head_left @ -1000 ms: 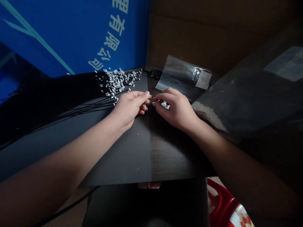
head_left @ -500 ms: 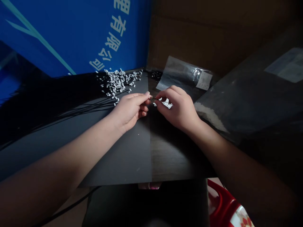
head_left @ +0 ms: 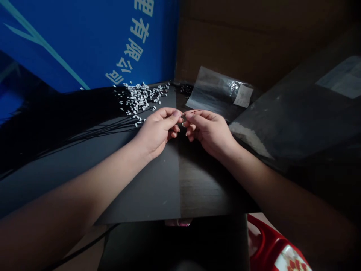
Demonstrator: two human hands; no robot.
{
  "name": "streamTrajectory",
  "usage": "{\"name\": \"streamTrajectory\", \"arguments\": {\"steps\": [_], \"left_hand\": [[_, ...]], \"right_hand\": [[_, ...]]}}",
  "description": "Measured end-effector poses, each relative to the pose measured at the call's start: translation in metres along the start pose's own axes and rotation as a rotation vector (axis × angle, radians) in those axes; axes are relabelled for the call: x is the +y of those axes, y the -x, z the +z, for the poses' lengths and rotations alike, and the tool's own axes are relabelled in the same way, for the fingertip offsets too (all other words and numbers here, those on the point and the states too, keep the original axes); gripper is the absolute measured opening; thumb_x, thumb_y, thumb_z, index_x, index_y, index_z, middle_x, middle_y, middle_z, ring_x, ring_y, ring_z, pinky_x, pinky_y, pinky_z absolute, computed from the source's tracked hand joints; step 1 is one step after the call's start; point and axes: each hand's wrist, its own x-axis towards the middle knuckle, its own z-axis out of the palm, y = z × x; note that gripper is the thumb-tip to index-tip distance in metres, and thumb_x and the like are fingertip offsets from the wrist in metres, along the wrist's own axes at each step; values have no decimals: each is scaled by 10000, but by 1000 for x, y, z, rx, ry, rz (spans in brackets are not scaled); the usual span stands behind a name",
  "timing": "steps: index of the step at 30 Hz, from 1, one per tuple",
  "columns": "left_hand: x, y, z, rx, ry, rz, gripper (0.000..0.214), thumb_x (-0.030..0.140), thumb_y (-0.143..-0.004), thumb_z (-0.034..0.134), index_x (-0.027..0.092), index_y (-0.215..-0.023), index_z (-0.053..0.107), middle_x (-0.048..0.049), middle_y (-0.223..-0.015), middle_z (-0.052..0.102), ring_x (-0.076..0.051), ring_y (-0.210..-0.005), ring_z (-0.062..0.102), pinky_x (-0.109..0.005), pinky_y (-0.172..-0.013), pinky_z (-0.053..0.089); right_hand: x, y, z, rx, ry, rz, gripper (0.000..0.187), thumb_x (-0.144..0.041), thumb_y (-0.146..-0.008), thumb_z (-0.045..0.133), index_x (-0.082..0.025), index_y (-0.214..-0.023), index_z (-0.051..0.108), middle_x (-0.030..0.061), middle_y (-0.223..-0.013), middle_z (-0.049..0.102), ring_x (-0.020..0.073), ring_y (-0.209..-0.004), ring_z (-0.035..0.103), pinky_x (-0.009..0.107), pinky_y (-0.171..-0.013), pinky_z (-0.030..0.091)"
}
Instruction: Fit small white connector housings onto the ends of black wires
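Note:
Over the middle of the table my left hand (head_left: 161, 130) is closed in a pinch, thumb against forefinger. A tiny pale piece shows at its fingertips, too small to make out. My right hand (head_left: 211, 130) pinches a thin dark wire (head_left: 193, 111) with a reddish tint, its fingertips almost meeting those of the left. Left of the hands lies a large bundle of black wires (head_left: 70, 116). White plastic connectors (head_left: 141, 97) on the wire ends form a dense cluster just behind my left hand.
Behind my right hand are a clear plastic bag (head_left: 211, 88) with a white label and some small dark pieces (head_left: 186, 89). A large clear bag (head_left: 293, 116) with white pieces (head_left: 249, 139) stands at right. A blue panel (head_left: 93, 37) and brown cardboard (head_left: 239, 41) rise behind.
My right hand has rolled over, its fingers now curled under and nearer my left fingertips. White pieces that showed beneath it are now hidden. My left hand has shifted slightly right.

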Motion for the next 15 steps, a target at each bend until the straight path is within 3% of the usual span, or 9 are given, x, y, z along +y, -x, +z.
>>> {"name": "streamTrajectory", "arguments": {"steps": [6,10,15], "left_hand": [[-6,0,-2,-30,-109,36,99,192,-1033,695,167,-939,677,-33,-936,746,-87,-688,640,-208,-609,497],[-4,-1,-5,-95,-368,182,90,235,-999,725,168,-945,699,-26,-900,730,-112,-686,649,-234,-601,518],[0,-3,-13,-210,-708,327,156,321,-1011,684,173,-976,717,-17,-861,706,-142,-723,642,-274,-661,508]], "right_hand": [[-5,-4,-4,34,227,-123,239,-371,-862,853,-169,-931,745,7,-755,711,101,-563,591,236,-481,482],[-12,-6,-10,29,349,-182,140,-295,-903,791,-167,-886,738,-16,-723,665,80,-548,523,234,-495,410],[-23,-7,-15,0,440,-146,148,-280,-876,799,-150,-826,751,-13,-700,654,89,-579,511,252,-536,400]]}}
